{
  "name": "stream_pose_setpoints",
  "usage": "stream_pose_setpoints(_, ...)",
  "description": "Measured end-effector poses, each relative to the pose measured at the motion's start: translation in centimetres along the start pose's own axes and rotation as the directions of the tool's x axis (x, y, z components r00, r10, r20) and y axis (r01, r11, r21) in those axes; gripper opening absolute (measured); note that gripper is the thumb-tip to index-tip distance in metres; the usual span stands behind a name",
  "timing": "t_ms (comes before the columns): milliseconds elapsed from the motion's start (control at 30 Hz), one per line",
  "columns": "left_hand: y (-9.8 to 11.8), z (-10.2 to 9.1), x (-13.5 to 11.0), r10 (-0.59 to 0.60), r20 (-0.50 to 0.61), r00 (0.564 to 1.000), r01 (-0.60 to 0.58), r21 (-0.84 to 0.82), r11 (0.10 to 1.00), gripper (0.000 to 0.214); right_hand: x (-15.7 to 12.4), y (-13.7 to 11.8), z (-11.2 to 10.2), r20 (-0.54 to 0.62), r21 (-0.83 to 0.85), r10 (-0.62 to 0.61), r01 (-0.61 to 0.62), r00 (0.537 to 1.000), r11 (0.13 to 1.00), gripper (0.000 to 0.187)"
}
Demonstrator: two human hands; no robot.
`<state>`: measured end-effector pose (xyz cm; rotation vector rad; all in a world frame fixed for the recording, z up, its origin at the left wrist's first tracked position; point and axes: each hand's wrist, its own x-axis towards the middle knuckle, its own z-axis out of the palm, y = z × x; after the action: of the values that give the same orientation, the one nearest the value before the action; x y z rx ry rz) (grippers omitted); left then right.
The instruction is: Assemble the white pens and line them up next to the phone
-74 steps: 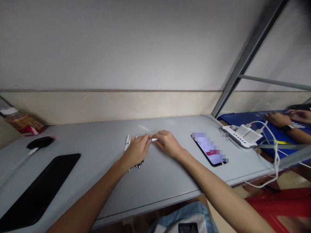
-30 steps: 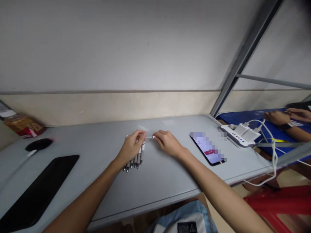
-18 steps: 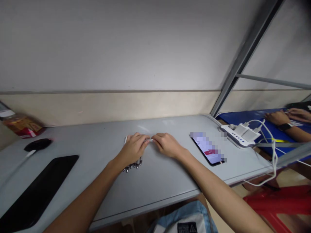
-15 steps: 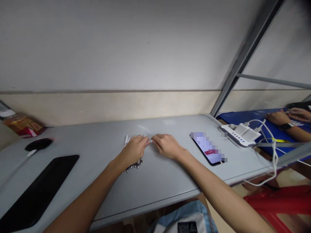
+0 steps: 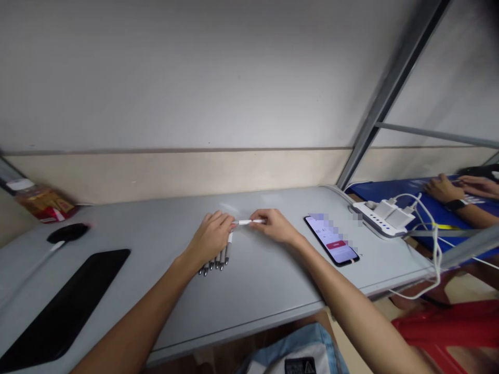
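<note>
My left hand (image 5: 210, 239) rests curled over a row of several white pens (image 5: 218, 258) with grey grips and metal tips, lying side by side on the grey table (image 5: 253, 291). Its fingertips pinch the left end of a small white pen piece (image 5: 248, 222). My right hand (image 5: 275, 226) pinches the right end of that same piece, held level just above the table. The two hands are a short way apart, joined by the piece.
A lit phone (image 5: 331, 240) lies right of my right hand. A white power strip (image 5: 380, 221) with chargers and cables sits at the far right corner. A black pad (image 5: 66, 306), a black mouse (image 5: 67, 232) and a red packet (image 5: 41, 203) lie left. Another person's hands (image 5: 454, 189) rest on a blue surface.
My hands were touching over the pens; now they have drawn apart, and the white piece shows stretched between their fingertips. My right hand shifted right.
</note>
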<state>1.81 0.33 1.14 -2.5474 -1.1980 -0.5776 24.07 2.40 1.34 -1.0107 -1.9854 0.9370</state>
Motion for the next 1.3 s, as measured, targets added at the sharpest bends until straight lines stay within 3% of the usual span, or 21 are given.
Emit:
stream_pose_setpoints(100,-0.8,-0.2,-0.1,-0.087,-0.015,0.996,0.084,-0.146,0.986,0.023,0.3,0.3,-0.7,-0.083,0.347,0.140,-0.102,0.987,0.932,0.029)
stream_pose_setpoints(233,-1.5,0.0,-0.5,-0.194,0.012,0.981,0.193,-0.211,0.958,0.029,0.6,0.1,-1.7,-0.177,0.780,0.250,-0.019,0.952,0.626,0.023)
stream_pose_setpoints(333,-1.6,0.2,-0.7,-0.217,0.057,0.974,0.224,-0.193,0.955,0.029,0.6,0.1,-2.4,-0.103,0.917,0.327,-0.038,0.939,0.398,0.017)
stream_pose_setpoints(467,-1.4,0.5,-0.9,-0.211,0.103,0.972,0.227,-0.182,0.957,0.028,0.3,0.4,-2.8,-0.028,0.962,0.269,-0.047,0.963,0.270,0.021)
stream_pose_setpoints(600,-1.4,0.6,-1.0,-0.227,0.135,0.964,0.250,-0.184,0.951,0.030,0.1,0.4,-2.7,-0.016,0.971,0.206,-0.034,0.978,0.239,0.033)
stream_pose_setpoints(800,-1.2,1.0,-1.0,-0.230,0.169,0.958,0.259,-0.179,0.949,0.029,0.1,0.2,-2.5,-0.053,0.956,0.210,-0.011,0.976,0.294,0.040)
stream_pose_setpoints(1300,-0.5,1.1,-0.9,-0.205,0.151,0.967,0.234,-0.214,0.948,0.026,0.2,0.3,-2.3,-0.039,0.941,0.251,-0.049,0.967,0.335,0.035)
